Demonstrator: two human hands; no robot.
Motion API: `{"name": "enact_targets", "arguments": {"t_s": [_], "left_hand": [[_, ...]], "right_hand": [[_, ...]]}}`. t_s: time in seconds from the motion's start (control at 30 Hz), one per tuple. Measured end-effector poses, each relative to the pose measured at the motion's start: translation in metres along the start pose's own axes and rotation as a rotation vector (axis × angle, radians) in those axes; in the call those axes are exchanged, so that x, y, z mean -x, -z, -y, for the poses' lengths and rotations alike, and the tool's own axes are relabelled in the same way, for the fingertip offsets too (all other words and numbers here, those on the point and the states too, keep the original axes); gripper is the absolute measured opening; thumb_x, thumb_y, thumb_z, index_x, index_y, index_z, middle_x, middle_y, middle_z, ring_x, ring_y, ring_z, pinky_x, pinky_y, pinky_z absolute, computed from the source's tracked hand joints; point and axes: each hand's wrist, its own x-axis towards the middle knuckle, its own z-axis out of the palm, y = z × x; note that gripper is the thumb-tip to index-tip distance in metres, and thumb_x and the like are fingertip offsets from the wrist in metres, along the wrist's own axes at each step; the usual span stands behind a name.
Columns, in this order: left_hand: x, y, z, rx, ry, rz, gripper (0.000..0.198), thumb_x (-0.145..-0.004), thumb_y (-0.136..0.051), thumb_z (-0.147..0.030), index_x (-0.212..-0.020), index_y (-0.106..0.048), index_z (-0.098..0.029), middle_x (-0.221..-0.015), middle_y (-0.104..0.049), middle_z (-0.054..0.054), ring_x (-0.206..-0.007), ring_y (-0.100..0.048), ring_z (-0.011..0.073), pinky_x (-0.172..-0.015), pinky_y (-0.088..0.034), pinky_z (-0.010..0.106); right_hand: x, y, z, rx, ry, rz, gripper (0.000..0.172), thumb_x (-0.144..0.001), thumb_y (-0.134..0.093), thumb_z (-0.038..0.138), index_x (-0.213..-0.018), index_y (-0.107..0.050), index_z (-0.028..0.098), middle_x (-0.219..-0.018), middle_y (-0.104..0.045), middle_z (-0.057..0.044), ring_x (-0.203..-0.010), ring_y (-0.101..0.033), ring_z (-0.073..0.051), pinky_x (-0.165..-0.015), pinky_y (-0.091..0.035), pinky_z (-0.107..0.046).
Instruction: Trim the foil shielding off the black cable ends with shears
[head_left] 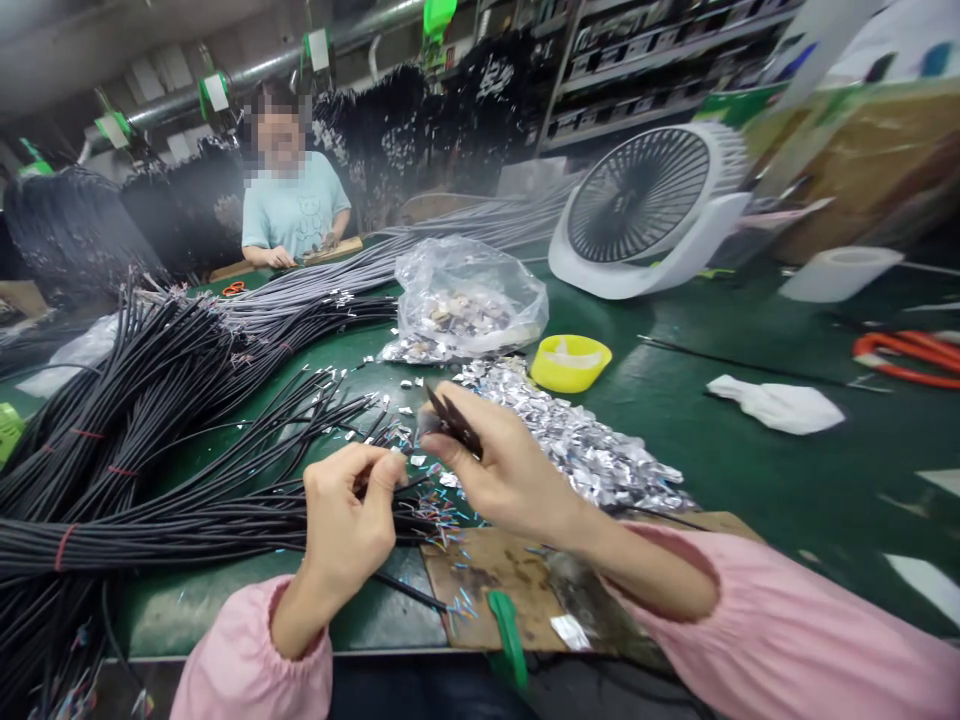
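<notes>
My left hand point(349, 515) is closed in a pinch, thumb against the curled fingers, on what looks like a black cable; the fingers mostly hide it. To its right and slightly higher, my right hand point(510, 465) grips dark-bladed snips point(454, 422), the tips pointing up and left. Beneath both hands lies a bundle of black cables point(225, 525), its stripped ends fanning into thin coloured wires point(442, 515). A heap of crumpled silver foil pieces point(577, 440) spreads just beyond my right hand.
A clear plastic bag point(472, 300), a yellow dish point(570, 362) and a white fan point(645, 210) stand farther back. More black cables point(150, 400) pile up at left. Orange-handled scissors point(907, 358) lie at right. A co-worker point(296, 210) sits across the green table point(787, 480).
</notes>
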Motion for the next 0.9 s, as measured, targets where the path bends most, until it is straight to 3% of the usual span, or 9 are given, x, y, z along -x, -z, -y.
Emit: {"name": "enact_targets", "arguments": {"t_s": [0.1,0.23,0.3,0.43,0.5,0.73,0.83,0.9], "left_hand": [[-0.001,0.001,-0.004,0.001,0.017,0.041,0.03,-0.084,-0.049,-0.026,-0.057,-0.056,-0.015,-0.052,-0.049,-0.003,-0.049,-0.043,0.0075,-0.047,-0.031,0.018],[-0.002,0.004,-0.005,0.084,0.134,0.06,0.035,-0.084,-0.048,-0.032,-0.054,-0.051,-0.015,-0.047,-0.04,-0.004,-0.043,-0.034,0.0062,-0.041,-0.025,0.018],[-0.002,0.005,-0.004,0.109,0.17,0.065,0.036,-0.084,-0.048,-0.034,-0.054,-0.05,-0.015,-0.046,-0.037,-0.005,-0.042,-0.032,0.0058,-0.04,-0.024,0.018],[-0.001,0.004,-0.003,0.109,0.148,0.05,0.034,-0.083,-0.05,-0.034,-0.056,-0.053,-0.014,-0.047,-0.042,-0.004,-0.043,-0.035,0.0059,-0.041,-0.026,0.018],[-0.001,0.003,-0.003,0.077,0.116,0.047,0.033,-0.083,-0.05,-0.033,-0.056,-0.054,-0.014,-0.048,-0.045,-0.004,-0.044,-0.038,0.0061,-0.042,-0.028,0.017],[-0.002,-0.003,-0.005,0.019,0.066,0.015,0.025,-0.083,-0.052,-0.028,-0.063,-0.06,-0.015,-0.053,-0.052,-0.002,-0.049,-0.045,0.0075,-0.046,-0.033,0.017],[-0.002,0.0,-0.006,0.041,0.082,0.035,0.028,-0.083,-0.051,-0.029,-0.06,-0.058,-0.015,-0.051,-0.049,-0.003,-0.047,-0.042,0.007,-0.044,-0.031,0.017],[-0.002,0.004,-0.005,0.065,0.103,0.045,0.031,-0.083,-0.05,-0.029,-0.056,-0.055,-0.015,-0.049,-0.046,-0.003,-0.045,-0.039,0.0065,-0.043,-0.029,0.018]], "right_hand": [[0.0,-0.001,0.0,0.279,0.192,-0.205,0.014,-0.081,-0.047,0.015,-0.07,-0.041,0.02,-0.063,-0.041,0.001,-0.057,-0.042,-0.013,-0.051,-0.034,-0.026],[-0.001,0.003,-0.006,0.228,0.078,-0.419,0.011,-0.083,-0.048,0.019,-0.074,-0.042,0.021,-0.06,-0.043,0.002,-0.054,-0.044,-0.014,-0.049,-0.035,-0.026],[-0.002,0.005,-0.007,0.179,0.012,-0.398,0.014,-0.085,-0.049,0.026,-0.072,-0.044,0.021,-0.058,-0.043,0.002,-0.052,-0.043,-0.013,-0.048,-0.034,-0.025],[-0.003,0.005,-0.005,0.103,-0.019,-0.102,0.02,-0.082,-0.055,0.032,-0.068,-0.048,0.019,-0.059,-0.045,0.003,-0.05,-0.041,-0.01,-0.046,-0.034,-0.023],[-0.003,0.004,-0.003,0.125,0.001,-0.064,0.017,-0.08,-0.056,0.027,-0.068,-0.048,0.018,-0.06,-0.045,0.002,-0.052,-0.042,-0.01,-0.047,-0.035,-0.022],[0.003,-0.004,0.001,0.358,0.201,-0.26,0.015,-0.08,-0.05,0.01,-0.068,-0.046,0.018,-0.062,-0.045,0.001,-0.057,-0.045,-0.013,-0.051,-0.035,-0.024],[0.001,0.0,-0.002,0.34,0.186,-0.348,0.014,-0.079,-0.05,0.011,-0.068,-0.046,0.019,-0.06,-0.044,0.001,-0.054,-0.046,-0.013,-0.049,-0.035,-0.025],[-0.003,0.007,-0.008,0.289,0.111,-0.483,0.011,-0.078,-0.051,0.014,-0.071,-0.046,0.02,-0.058,-0.044,0.002,-0.051,-0.045,-0.013,-0.047,-0.035,-0.025]]}}
